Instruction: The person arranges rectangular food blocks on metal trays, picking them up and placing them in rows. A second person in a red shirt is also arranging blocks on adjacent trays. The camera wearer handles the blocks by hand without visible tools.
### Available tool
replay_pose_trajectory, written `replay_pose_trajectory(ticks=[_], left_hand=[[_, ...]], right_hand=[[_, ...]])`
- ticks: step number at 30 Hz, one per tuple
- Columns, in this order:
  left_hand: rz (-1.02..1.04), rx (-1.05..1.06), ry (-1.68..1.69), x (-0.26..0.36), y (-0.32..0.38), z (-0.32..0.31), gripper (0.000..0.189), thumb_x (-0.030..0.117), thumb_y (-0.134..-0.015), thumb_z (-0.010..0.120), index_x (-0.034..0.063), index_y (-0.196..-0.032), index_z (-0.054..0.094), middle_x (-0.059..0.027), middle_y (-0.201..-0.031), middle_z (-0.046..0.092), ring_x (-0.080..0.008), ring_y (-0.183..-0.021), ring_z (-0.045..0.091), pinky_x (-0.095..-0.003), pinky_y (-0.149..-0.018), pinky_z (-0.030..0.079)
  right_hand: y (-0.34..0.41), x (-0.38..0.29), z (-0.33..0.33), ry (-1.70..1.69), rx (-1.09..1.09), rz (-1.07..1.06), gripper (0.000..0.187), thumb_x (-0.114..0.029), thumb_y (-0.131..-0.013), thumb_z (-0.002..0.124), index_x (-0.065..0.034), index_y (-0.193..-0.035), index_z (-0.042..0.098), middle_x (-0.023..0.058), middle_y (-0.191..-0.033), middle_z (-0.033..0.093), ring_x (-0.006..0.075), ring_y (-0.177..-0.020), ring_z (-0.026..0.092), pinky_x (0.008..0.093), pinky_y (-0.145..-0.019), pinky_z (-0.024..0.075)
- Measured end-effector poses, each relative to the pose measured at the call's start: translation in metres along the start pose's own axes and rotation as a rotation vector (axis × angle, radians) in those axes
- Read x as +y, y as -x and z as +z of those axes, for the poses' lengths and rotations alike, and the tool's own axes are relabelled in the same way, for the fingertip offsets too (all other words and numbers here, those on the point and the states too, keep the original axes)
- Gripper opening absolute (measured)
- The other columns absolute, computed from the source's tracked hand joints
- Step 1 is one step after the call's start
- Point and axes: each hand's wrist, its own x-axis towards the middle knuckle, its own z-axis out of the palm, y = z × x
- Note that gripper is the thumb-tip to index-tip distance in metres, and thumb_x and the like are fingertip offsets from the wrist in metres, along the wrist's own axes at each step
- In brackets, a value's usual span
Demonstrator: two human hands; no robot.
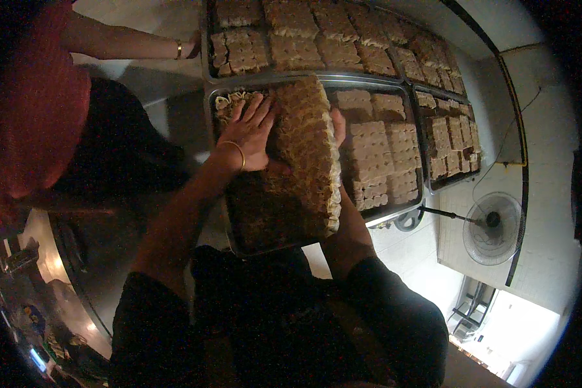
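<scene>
A large browned slab of joined baked pastry or biscuits (303, 140) tilts up out of a metal tray (230, 233) in front of me. My left hand (247, 131), with a gold bangle at the wrist, lies spread against its brown face. Around the pale, ridged right edge curl the fingers of my right hand (338, 127); the rest of that hand is hidden behind the slab. The slab is held between both hands. Left of it, a pale-edged baked piece (235, 101) shows in the tray. The slab's lower part is in shadow.
Rows of dimpled baked blocks (368, 150) occupy the tray's right side. More filled trays adjoin at the back (300, 53) and right (451, 136). Another person's arm (126, 41) reaches to the back tray from the left. A pedestal fan (492, 228) stands at right.
</scene>
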Motion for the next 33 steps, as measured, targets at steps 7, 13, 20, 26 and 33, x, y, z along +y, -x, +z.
replay_pose_trajectory(ticks=[7,13,20,26,33], left_hand=[[0.055,0.267,-0.180,-0.012,-0.018,0.047,0.139,0.090,-0.064,0.067,0.0039,-0.163,0.021,-0.0148,-0.172,0.016,-0.0341,-0.160,0.009,-0.0533,-0.128,0.004],[0.064,0.017,-0.089,0.003,-0.003,-0.002,0.139,0.092,-0.066,0.062,0.0029,-0.164,0.020,-0.0167,-0.173,0.015,-0.0358,-0.160,0.008,-0.0537,-0.128,0.004],[0.041,-0.055,-0.050,0.005,0.006,-0.020,0.136,0.094,-0.067,0.058,0.0031,-0.163,0.024,-0.0179,-0.172,0.016,-0.0375,-0.160,0.005,-0.0541,-0.128,0.004],[0.151,0.204,0.356,-0.012,0.011,0.025,0.113,0.074,-0.080,0.061,0.0031,-0.162,0.028,-0.0185,-0.169,0.023,-0.0382,-0.160,0.008,-0.0561,-0.127,0.008],[-0.277,0.401,0.306,-0.026,0.111,0.030,0.086,0.033,-0.089,0.076,0.0001,-0.157,0.035,-0.0232,-0.162,0.037,-0.0453,-0.154,0.026,-0.0593,-0.124,0.020]], right_hand=[[-0.018,-0.011,-0.062,0.263,0.105,-0.106,0.056,-0.046,-0.099,0.053,-0.0031,-0.134,0.062,0.0141,-0.124,0.069,0.0258,-0.110,0.067,0.0403,-0.093,0.0543],[-0.014,-0.015,-0.101,0.662,-0.025,-0.179,0.027,-0.014,-0.099,0.061,-0.0079,-0.125,0.060,0.0063,-0.117,0.066,0.0168,-0.101,0.065,0.0344,-0.089,0.0540],[-0.005,0.006,0.028,0.672,-0.088,0.010,0.088,-0.018,-0.090,0.062,-0.0067,-0.166,0.019,0.0114,-0.157,0.047,0.0237,-0.134,0.053,0.0362,-0.111,0.0423],[-0.019,0.018,0.016,1.390,-0.152,-0.153,0.099,-0.042,-0.090,0.069,-0.0036,-0.165,0.018,0.0225,-0.172,0.015,0.0304,-0.160,0.013,0.0407,-0.127,0.0183],[0.000,0.056,0.070,2.363,-0.111,-0.223,0.098,-0.057,-0.092,0.064,-0.0073,-0.165,0.022,0.0278,-0.170,0.011,0.0428,-0.159,0.010,0.0491,-0.128,0.0134]])
